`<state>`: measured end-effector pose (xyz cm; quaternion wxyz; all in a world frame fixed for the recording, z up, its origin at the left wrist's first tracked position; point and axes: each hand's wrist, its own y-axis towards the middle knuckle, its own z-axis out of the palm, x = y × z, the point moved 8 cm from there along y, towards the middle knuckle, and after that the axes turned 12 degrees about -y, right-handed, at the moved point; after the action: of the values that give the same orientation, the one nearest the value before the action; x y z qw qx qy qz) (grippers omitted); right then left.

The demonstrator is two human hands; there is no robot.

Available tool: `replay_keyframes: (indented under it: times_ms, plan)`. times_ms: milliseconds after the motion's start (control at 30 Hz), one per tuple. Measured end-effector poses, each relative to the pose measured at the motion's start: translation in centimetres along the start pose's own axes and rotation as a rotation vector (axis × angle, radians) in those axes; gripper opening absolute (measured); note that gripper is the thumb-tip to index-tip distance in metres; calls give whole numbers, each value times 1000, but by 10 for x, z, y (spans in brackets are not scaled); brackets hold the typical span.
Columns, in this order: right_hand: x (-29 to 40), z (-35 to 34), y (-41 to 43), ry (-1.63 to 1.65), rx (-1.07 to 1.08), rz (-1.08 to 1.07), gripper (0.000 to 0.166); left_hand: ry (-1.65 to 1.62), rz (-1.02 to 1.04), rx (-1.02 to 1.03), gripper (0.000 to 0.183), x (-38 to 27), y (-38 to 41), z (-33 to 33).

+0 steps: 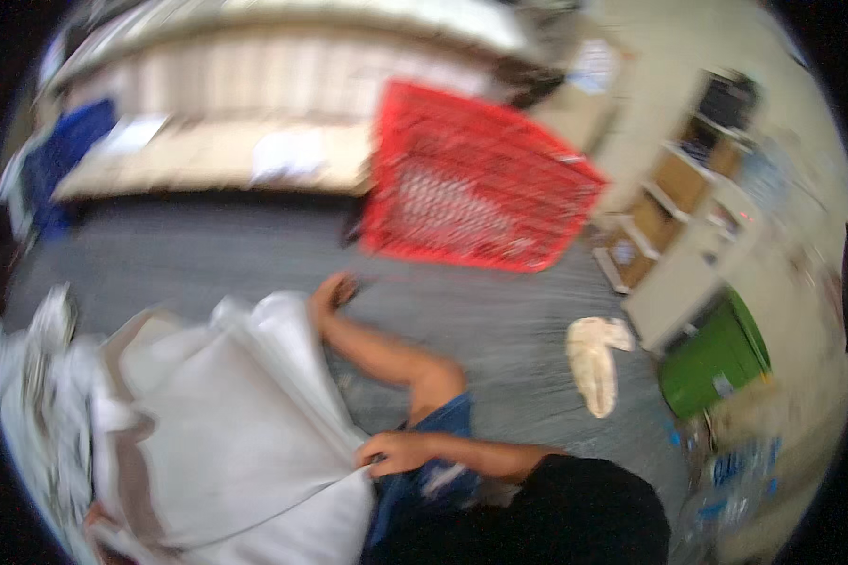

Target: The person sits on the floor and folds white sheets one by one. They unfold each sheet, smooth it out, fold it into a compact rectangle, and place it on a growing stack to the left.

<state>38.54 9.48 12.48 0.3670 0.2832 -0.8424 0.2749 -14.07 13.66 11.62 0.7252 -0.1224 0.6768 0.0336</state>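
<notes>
My right hand (pixel 394 453) is closed on the edge of a large white fabric piece (pixel 219 402). The fabric spreads leftward from this hand, with folds and a dark line, perhaps a cord or seam, running along its lower part. At the lower left rim, my left hand (pixel 104 530) shows only in part and blurred beside the fabric; its grip cannot be made out. My bent bare leg, below blue shorts (pixel 449 424), lies beside the fabric, the foot near its upper edge. More crumpled white fabric (pixel 49 395) lies at the far left.
Beyond my foot stands a red plastic basket (pixel 480 183) with openwork sides. A pale cloth item (pixel 592 360) lies on the grey floor covering (pixel 509 318). Rightward are a green bin (pixel 721 360), open cardboard boxes (pixel 650 219) and clear plastic packaging (pixel 735 487). A low pale bench-like surface (pixel 212 159) runs behind.
</notes>
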Motion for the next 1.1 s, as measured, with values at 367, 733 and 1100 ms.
replay_keyframes:
  times_ms: [367, 733, 1100]
  plan:
    - [-31, 20, 68, -565, -604, 403, 57, 342, -15, 23, 43, 118, -75, 41]
    - [-2, 57, 184, -665, -296, -53, 31, 519, 77, -192, 73, 156, -31, 197]
    - [-72, -31, 199, -559, -729, 292, 77, 98, 8, 10, 44, 146, -30, 218]
